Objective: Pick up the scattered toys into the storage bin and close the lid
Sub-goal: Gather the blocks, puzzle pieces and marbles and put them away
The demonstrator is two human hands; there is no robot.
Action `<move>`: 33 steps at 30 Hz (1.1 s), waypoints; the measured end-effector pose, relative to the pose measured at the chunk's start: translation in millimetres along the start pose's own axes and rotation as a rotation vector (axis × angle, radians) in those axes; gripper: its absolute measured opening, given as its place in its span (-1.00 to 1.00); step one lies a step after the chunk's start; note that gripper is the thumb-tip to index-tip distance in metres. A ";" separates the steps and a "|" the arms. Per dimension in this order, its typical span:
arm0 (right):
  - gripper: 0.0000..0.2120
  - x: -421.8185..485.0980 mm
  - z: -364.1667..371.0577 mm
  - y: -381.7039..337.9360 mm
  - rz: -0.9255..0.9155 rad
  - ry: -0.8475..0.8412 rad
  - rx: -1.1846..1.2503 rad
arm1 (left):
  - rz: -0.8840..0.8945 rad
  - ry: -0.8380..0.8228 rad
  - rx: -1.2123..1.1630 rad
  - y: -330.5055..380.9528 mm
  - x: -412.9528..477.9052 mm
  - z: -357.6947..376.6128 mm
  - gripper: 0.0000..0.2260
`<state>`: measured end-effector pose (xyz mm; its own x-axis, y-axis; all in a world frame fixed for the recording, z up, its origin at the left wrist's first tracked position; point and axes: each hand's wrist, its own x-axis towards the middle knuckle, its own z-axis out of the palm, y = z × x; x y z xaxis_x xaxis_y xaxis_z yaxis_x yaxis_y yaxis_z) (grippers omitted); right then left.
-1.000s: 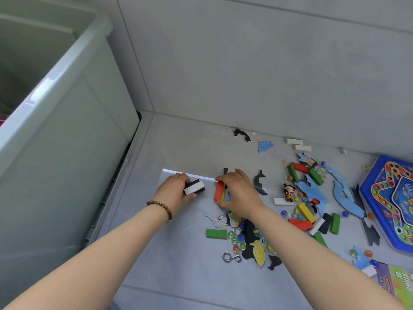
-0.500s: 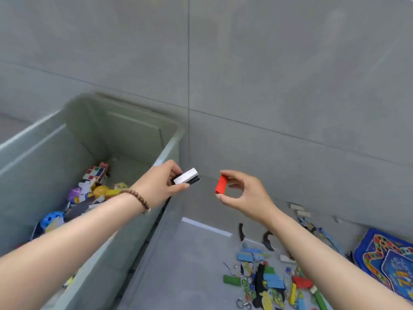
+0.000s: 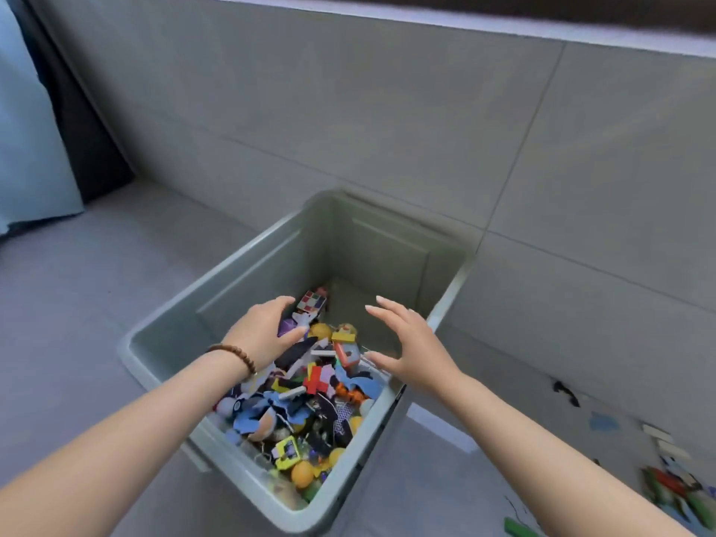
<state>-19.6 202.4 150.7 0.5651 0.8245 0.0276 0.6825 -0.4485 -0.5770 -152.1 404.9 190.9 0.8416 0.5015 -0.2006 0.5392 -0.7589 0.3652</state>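
Both blocks held half a second earlier had left the fingers, presumably into the toys heaped in the storage bin, which stood open against the wall. Over it the left hand and right hand hovered, spread and empty. More pieces lay scattered on the floor at right, likely light and stiff, best pinched by their edges.

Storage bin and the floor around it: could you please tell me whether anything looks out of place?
Loose toys lie scattered on the floor right of the storage bin, among them a green block and a black piece. The bin stands open, no lid in view. The left hand and right hand hover over it, empty.
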 end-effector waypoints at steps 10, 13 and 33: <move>-0.45 -118.7 -86.4 134.9 0.389 0.057 -0.067 | 0.420 0.078 0.257 130.6 18.2 66.3 -0.45; -0.45 -169.5 -85.5 181.8 0.555 0.007 -0.081 | 0.558 0.077 0.196 184.9 18.0 108.9 -0.49; -0.66 -269.6 38.4 367.8 0.972 0.184 0.057 | 0.269 -0.419 0.008 287.0 57.4 415.8 -0.61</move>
<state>61.3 -171.7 -100.3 0.9339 0.0384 -0.3554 -0.1367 -0.8802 -0.4544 63.8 43.1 -93.8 0.8900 0.0784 -0.4493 0.3002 -0.8424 0.4476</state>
